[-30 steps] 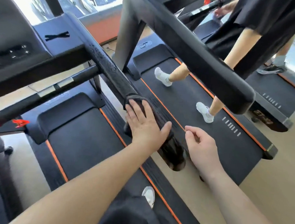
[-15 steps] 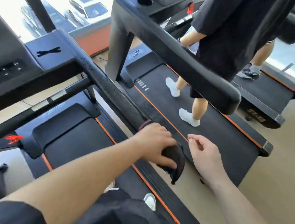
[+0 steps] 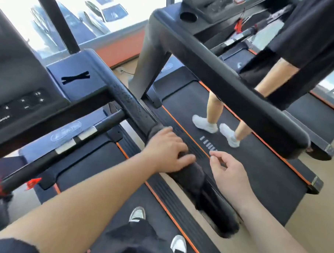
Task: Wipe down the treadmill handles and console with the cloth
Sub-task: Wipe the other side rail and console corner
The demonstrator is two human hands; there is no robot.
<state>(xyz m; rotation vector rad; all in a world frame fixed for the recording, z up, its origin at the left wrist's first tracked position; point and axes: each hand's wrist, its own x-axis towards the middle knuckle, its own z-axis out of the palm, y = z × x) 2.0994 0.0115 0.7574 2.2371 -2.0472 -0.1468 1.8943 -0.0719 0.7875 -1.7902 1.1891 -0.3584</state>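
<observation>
Left hand point(image 3: 166, 148) is clamped over the dark cloth point(image 3: 187, 174), pressing it around the right-side handle point(image 3: 130, 103) of the treadmill, near the handle's free end. The right hand point(image 3: 229, 175) hovers just beside that handle, holding nothing, fingers loosely curled. Console point(image 3: 20, 100) sits up the handle to the left. Beyond the handle, another person's white shoes point(image 3: 215, 130) are on the neighbouring belt.

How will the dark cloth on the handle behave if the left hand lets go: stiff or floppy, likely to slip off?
Probably floppy: the cloth wraps to the handle under the left hand and sags past it. Likely light, since one hand pushes it along. It may slide off, as the handle slopes down and looks smooth.
</observation>
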